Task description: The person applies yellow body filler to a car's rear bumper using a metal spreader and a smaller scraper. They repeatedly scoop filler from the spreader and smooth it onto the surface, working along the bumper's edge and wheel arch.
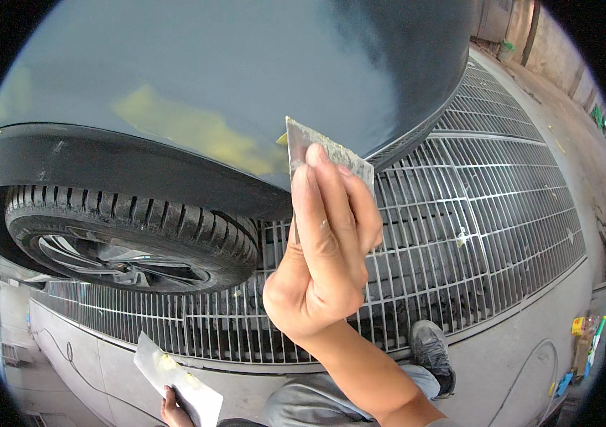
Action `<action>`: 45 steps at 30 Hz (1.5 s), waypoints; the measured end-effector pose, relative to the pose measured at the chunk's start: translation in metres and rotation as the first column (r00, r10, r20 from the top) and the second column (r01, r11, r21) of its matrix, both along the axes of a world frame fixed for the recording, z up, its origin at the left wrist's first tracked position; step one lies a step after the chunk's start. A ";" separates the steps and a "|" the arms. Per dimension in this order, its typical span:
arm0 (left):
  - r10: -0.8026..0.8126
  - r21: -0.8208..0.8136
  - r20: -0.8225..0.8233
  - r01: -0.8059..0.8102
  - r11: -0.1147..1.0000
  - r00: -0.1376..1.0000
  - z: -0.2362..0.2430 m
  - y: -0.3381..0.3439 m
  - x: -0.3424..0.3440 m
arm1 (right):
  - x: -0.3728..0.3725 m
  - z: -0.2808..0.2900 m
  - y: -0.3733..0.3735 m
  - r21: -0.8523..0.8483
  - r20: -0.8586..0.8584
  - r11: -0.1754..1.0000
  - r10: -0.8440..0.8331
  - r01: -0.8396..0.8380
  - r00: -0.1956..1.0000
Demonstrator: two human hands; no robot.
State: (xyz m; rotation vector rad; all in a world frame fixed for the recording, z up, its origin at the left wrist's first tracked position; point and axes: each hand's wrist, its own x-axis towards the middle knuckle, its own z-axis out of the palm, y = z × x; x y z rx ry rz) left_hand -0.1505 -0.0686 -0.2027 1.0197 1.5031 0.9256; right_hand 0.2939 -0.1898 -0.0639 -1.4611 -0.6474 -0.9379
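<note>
My right hand is raised in front of the car and grips a flat putty spreader, its fingers pressed along the blade. The spreader's upper edge carries dried residue, and a bit of yellow filler shows at its left corner. Just behind it lies a smeared yellow filler patch on the blue-grey body panel; whether the blade touches the panel I cannot tell. Low on the left, my left hand holds a pale flat mixing board by its edge. A little yellow filler sits on that board.
Below the panel are the black wheel-arch trim and a tyre. Metal floor grating runs beneath the car. My shoe rests at its edge. A hose lies on the floor, and a bottle stands at the far right.
</note>
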 end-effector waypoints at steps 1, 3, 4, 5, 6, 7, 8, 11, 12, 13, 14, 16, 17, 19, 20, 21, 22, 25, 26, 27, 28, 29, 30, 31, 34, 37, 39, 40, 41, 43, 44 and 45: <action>0.008 -0.010 0.014 -0.008 1.000 1.000 0.002 -0.003 0.004 | 0.000 0.003 0.002 -0.002 -0.010 1.000 -0.019 0.019 1.000; 0.014 -0.034 0.061 -0.012 0.999 0.998 0.007 -0.009 0.013 | -0.004 0.006 0.007 0.027 -0.010 1.000 0.002 -0.002 1.000; 0.016 -0.047 0.083 -0.012 0.999 0.996 0.009 -0.011 0.018 | -0.007 0.005 0.010 -0.005 -0.053 1.000 0.011 -0.011 0.999; 0.018 -0.061 0.105 -0.012 0.998 0.994 0.010 -0.014 0.021 | -0.009 0.004 0.017 0.027 -0.033 1.000 0.012 -0.011 0.999; 0.021 -0.074 0.128 -0.011 0.997 0.992 0.011 -0.016 0.024 | -0.013 0.003 0.017 0.003 -0.042 1.000 0.013 -0.013 0.999; 0.023 -0.087 0.151 -0.010 0.996 0.988 0.011 -0.017 0.026 | -0.015 0.002 0.020 0.007 -0.023 1.000 0.014 -0.014 1.000; 0.014 -0.084 0.169 0.000 0.996 0.985 0.012 -0.017 0.027 | -0.016 0.001 0.020 0.014 -0.008 1.000 0.014 -0.013 1.000; 0.000 -0.058 0.091 0.005 0.998 0.996 0.012 -0.013 0.024 | -0.016 0.002 0.008 0.061 -0.020 0.997 0.042 -0.041 0.999; 0.002 -0.053 0.086 0.003 0.999 0.996 0.012 -0.013 0.022 | -0.013 0.003 0.005 0.073 -0.022 0.997 0.033 -0.031 0.999; 0.003 -0.049 0.081 0.001 0.999 0.997 0.012 -0.013 0.021 | -0.011 0.006 0.002 0.031 0.005 0.999 -0.010 0.010 1.000; 0.003 -0.044 0.078 0.000 0.999 0.997 0.013 -0.014 0.020 | -0.009 0.009 0.003 0.039 0.010 0.999 -0.017 0.017 1.000; 0.021 -0.029 -0.008 -0.022 0.999 1.000 0.013 -0.021 0.020 | -0.008 0.014 0.009 0.008 -0.039 0.999 -0.033 0.034 0.999; 0.032 -0.019 -0.050 -0.033 0.999 0.998 0.014 -0.023 0.021 | -0.009 0.016 0.015 0.035 -0.047 0.999 -0.010 0.012 0.999; 0.009 -0.032 0.105 -0.006 0.999 0.994 0.017 -0.025 0.026 | -0.015 0.015 0.020 0.031 -0.045 0.999 -0.014 0.015 0.999; -0.002 -0.038 0.181 0.009 0.999 0.984 0.018 -0.025 0.028 | -0.018 0.014 0.021 0.017 -0.047 1.000 -0.015 0.016 0.999; 0.008 -0.047 0.166 0.000 0.999 0.986 0.019 -0.025 0.030 | -0.019 0.013 0.021 0.024 -0.040 1.000 -0.006 0.007 0.999; 0.016 -0.056 0.154 -0.008 0.998 0.988 0.019 -0.025 0.032 | -0.019 0.012 0.019 0.038 -0.026 0.999 0.002 -0.001 1.000; 0.024 -0.087 0.173 -0.009 0.996 0.985 0.017 -0.025 0.033 | -0.015 0.012 0.008 0.062 -0.011 0.998 0.004 -0.003 1.000; 0.025 -0.097 0.186 -0.007 0.995 0.982 0.016 -0.025 0.032 | -0.012 0.013 0.005 0.063 -0.005 0.998 -0.009 0.009 1.000; 0.015 -0.100 0.179 0.003 0.995 0.984 0.015 -0.024 0.030 | -0.011 0.014 0.004 0.036 -0.037 0.999 -0.020 0.022 0.999; 0.005 -0.103 0.172 0.013 0.995 0.985 0.014 -0.022 0.027 | -0.010 0.016 0.006 0.043 -0.024 0.999 -0.030 0.031 0.999; -0.006 -0.104 0.167 0.024 0.994 0.986 0.013 -0.019 0.025 | -0.009 0.018 0.008 0.038 -0.026 0.998 -0.041 0.042 0.999; -0.017 -0.105 0.164 0.034 0.994 0.986 0.012 -0.016 0.023 | -0.009 0.019 0.012 -0.007 -0.064 0.999 -0.047 0.046 0.997; -0.027 -0.106 0.161 0.044 0.993 0.987 0.009 -0.014 0.021 | -0.014 0.020 0.015 -0.021 -0.095 0.999 -0.034 0.033 0.995; -0.010 -0.108 0.160 0.027 0.994 0.987 0.003 -0.009 0.020 | -0.020 0.019 0.023 0.035 -0.036 0.999 -0.015 0.017 0.999; 0.026 -0.134 0.196 0.000 0.991 0.980 0.000 -0.010 0.023 | -0.019 0.018 0.019 0.065 -0.022 0.998 0.000 0.001 1.000; 0.032 -0.144 0.220 0.000 0.990 0.975 0.002 -0.013 0.028 | -0.016 0.018 0.007 0.073 -0.006 0.997 -0.016 0.016 1.000; 0.027 -0.142 0.224 0.006 0.990 0.974 0.003 -0.014 0.030 | -0.014 0.019 0.006 0.059 -0.022 0.998 -0.033 0.034 0.999; 0.022 -0.141 0.226 0.010 0.990 0.974 0.006 -0.015 0.033 | -0.012 0.020 0.006 0.075 -0.026 0.996 -0.039 0.041 0.999; 0.013 -0.137 0.231 0.019 0.990 0.973 0.012 -0.018 0.038 | -0.010 0.021 0.011 0.080 -0.042 0.996 -0.034 0.037 0.999; 0.008 -0.134 0.234 0.024 0.991 0.972 0.014 -0.019 0.042 | -0.011 0.021 0.015 0.034 -0.083 0.999 -0.021 0.024 0.996; 0.018 -0.141 0.233 0.015 0.990 0.972 0.017 -0.021 0.045 | -0.015 0.020 0.019 0.032 -0.062 0.999 -0.014 0.016 0.998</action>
